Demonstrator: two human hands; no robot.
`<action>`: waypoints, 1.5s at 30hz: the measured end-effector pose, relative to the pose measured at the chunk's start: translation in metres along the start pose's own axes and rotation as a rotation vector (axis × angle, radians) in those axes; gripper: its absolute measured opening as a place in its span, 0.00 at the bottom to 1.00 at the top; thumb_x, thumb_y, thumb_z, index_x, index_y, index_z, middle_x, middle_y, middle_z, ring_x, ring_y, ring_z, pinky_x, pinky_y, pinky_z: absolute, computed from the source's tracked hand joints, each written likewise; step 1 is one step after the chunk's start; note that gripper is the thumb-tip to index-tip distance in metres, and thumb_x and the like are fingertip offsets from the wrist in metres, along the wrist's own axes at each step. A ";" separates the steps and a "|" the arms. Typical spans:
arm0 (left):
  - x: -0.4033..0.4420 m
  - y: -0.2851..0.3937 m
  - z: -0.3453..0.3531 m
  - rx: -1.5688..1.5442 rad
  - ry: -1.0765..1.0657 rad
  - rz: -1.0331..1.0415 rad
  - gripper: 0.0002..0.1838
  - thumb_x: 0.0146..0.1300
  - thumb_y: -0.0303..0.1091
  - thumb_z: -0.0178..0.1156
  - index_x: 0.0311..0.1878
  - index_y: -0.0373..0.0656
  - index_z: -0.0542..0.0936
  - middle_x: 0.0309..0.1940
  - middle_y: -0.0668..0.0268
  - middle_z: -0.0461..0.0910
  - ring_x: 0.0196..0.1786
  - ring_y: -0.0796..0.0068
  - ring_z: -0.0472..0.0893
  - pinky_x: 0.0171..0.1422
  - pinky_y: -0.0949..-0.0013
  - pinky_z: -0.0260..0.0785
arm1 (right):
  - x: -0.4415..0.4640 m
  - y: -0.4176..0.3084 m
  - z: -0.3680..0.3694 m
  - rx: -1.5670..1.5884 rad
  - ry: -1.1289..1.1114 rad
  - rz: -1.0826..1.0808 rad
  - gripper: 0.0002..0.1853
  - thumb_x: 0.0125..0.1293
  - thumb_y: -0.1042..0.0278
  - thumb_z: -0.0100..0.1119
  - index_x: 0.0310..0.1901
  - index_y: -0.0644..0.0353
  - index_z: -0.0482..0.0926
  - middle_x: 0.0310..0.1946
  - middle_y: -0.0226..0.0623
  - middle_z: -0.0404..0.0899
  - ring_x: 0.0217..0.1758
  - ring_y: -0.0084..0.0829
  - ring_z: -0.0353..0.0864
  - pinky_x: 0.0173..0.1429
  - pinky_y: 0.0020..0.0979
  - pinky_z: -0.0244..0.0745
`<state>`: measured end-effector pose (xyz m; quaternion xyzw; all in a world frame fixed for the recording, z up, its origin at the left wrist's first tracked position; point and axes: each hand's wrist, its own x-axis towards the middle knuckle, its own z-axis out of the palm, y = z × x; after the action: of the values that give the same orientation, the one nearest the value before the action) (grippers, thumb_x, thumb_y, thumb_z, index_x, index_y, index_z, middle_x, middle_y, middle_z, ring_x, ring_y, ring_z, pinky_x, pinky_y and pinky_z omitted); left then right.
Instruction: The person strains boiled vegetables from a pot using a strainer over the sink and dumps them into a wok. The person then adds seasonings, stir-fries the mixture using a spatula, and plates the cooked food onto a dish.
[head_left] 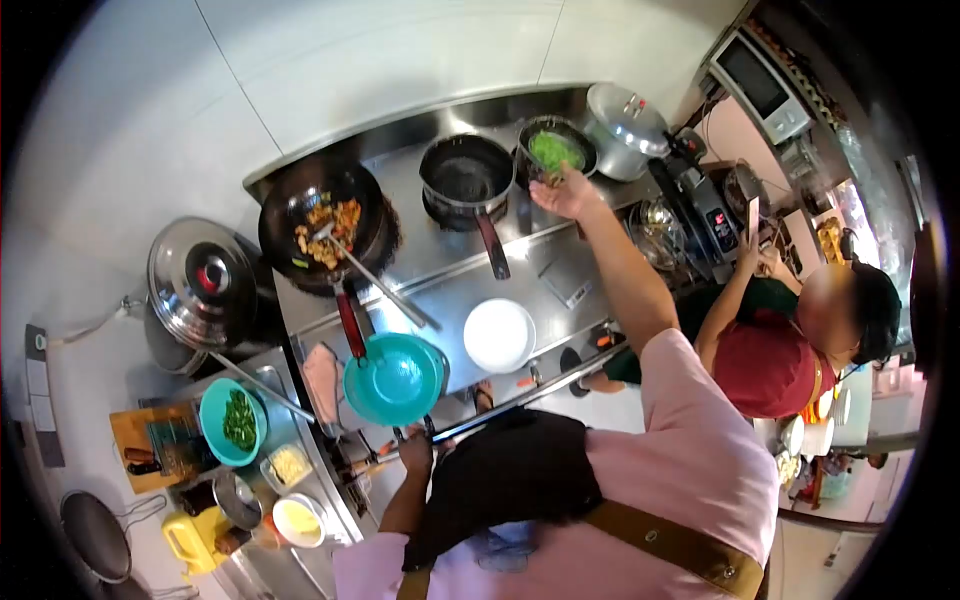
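Observation:
My right arm stretches across the stove, and my right hand (568,195) is at the near rim of a dark pan (588,140), its thumb and fingers apart. Bright green chopped greens (555,151) lie just beyond the fingertips. My left hand (415,450), in shadow, is closed at the near edge of a teal bowl (395,378), which overhangs the stove's front edge and looks bare inside. A wok (285,215) on the left holds browned food (328,230) and a long-handled ladle (375,280). Between the wok and the dark pan stands a black saucepan (467,175).
A white plate (500,335) lies on the steel counter. A pressure cooker (628,130) stands at the back right. At the left are a lidded pot (203,280) and a bowl of green vegetables (238,420). A co-worker in red (765,360) stands on the right, holding a phone.

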<state>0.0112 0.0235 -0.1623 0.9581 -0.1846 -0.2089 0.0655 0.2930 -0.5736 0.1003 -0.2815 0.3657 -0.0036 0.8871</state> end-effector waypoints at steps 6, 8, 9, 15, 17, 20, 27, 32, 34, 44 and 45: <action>0.010 -0.012 0.000 -0.112 -0.057 0.021 0.11 0.62 0.32 0.63 0.47 0.42 0.78 0.31 0.53 0.84 0.35 0.53 0.85 0.35 0.53 0.76 | 0.088 -0.026 -0.023 0.240 0.111 -0.097 0.10 0.69 0.77 0.53 0.28 0.64 0.68 0.23 0.38 0.71 0.22 0.35 0.75 0.27 0.31 0.79; 0.011 -0.014 0.014 -0.097 0.008 -0.003 0.12 0.63 0.35 0.63 0.47 0.43 0.79 0.32 0.53 0.85 0.35 0.54 0.86 0.34 0.52 0.76 | 0.046 -0.022 -0.012 0.278 0.083 -0.153 0.11 0.66 0.81 0.49 0.25 0.63 0.65 0.20 0.36 0.68 0.16 0.31 0.68 0.20 0.26 0.73; 0.011 -0.016 0.018 -0.076 0.012 0.024 0.13 0.63 0.37 0.63 0.47 0.43 0.80 0.32 0.54 0.85 0.34 0.56 0.86 0.32 0.53 0.76 | 0.024 -0.023 -0.006 0.302 0.172 -0.135 0.10 0.68 0.80 0.49 0.27 0.62 0.65 0.21 0.33 0.66 0.18 0.26 0.67 0.20 0.23 0.69; 0.013 -0.017 0.003 -0.107 -0.043 0.074 0.09 0.66 0.35 0.55 0.41 0.40 0.79 0.34 0.55 0.87 0.34 0.53 0.88 0.36 0.53 0.79 | -0.049 -0.024 -0.028 0.135 -0.064 -0.120 0.06 0.71 0.77 0.51 0.35 0.61 0.66 0.23 0.31 0.67 0.21 0.23 0.69 0.22 0.20 0.68; 0.011 -0.013 -0.014 -0.118 -0.087 0.106 0.12 0.68 0.39 0.56 0.41 0.40 0.78 0.35 0.53 0.86 0.36 0.51 0.87 0.37 0.51 0.79 | -0.073 -0.027 -0.027 0.059 -0.103 -0.147 0.06 0.71 0.76 0.51 0.35 0.60 0.66 0.22 0.30 0.67 0.21 0.23 0.69 0.22 0.20 0.68; 0.008 -0.009 -0.026 -0.112 -0.125 0.127 0.12 0.68 0.41 0.57 0.40 0.40 0.78 0.35 0.51 0.85 0.38 0.51 0.87 0.39 0.50 0.78 | -0.072 -0.031 -0.033 -0.047 -0.094 -0.200 0.09 0.69 0.78 0.51 0.29 0.59 0.66 0.20 0.29 0.67 0.20 0.21 0.68 0.20 0.20 0.64; 0.015 -0.019 -0.010 -0.155 -0.162 0.056 0.15 0.64 0.42 0.63 0.44 0.40 0.79 0.41 0.50 0.84 0.44 0.48 0.86 0.47 0.48 0.77 | -0.088 -0.029 -0.024 -0.077 0.010 -0.246 0.06 0.67 0.77 0.52 0.31 0.59 0.68 0.21 0.29 0.68 0.19 0.21 0.67 0.19 0.19 0.63; 0.006 0.000 -0.038 -0.284 -0.258 -0.115 0.21 0.65 0.48 0.62 0.48 0.38 0.79 0.49 0.46 0.82 0.49 0.44 0.84 0.54 0.47 0.76 | -0.118 -0.020 -0.002 -0.157 -0.052 -0.203 0.04 0.69 0.77 0.51 0.36 0.61 0.67 0.23 0.30 0.70 0.21 0.20 0.68 0.21 0.18 0.63; -0.005 0.009 -0.049 -0.293 -0.352 -0.009 0.24 0.65 0.51 0.62 0.51 0.38 0.80 0.49 0.45 0.82 0.51 0.42 0.83 0.55 0.46 0.75 | -0.124 -0.019 0.001 -0.135 -0.107 -0.162 0.04 0.70 0.75 0.52 0.38 0.63 0.68 0.24 0.30 0.70 0.21 0.18 0.67 0.21 0.17 0.64; 0.165 0.092 -0.262 -1.819 0.219 -0.286 0.14 0.71 0.45 0.61 0.43 0.43 0.78 0.26 0.73 0.73 0.30 0.78 0.74 0.37 0.72 0.68 | -0.147 0.047 0.077 -0.293 -0.310 -0.040 0.05 0.69 0.76 0.55 0.44 0.65 0.73 0.29 0.34 0.76 0.26 0.22 0.75 0.26 0.19 0.70; 0.176 0.100 -0.288 -2.113 0.003 -0.422 0.12 0.72 0.43 0.60 0.43 0.44 0.77 0.25 0.74 0.70 0.28 0.79 0.72 0.34 0.72 0.67 | -0.143 0.057 0.087 -0.306 -0.350 -0.013 0.05 0.69 0.76 0.54 0.44 0.65 0.73 0.29 0.34 0.76 0.26 0.22 0.75 0.26 0.19 0.70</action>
<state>0.2490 -0.1218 0.0519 0.4294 0.2584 -0.2686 0.8226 0.2333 -0.4521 0.2136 -0.4114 0.2008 0.0952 0.8840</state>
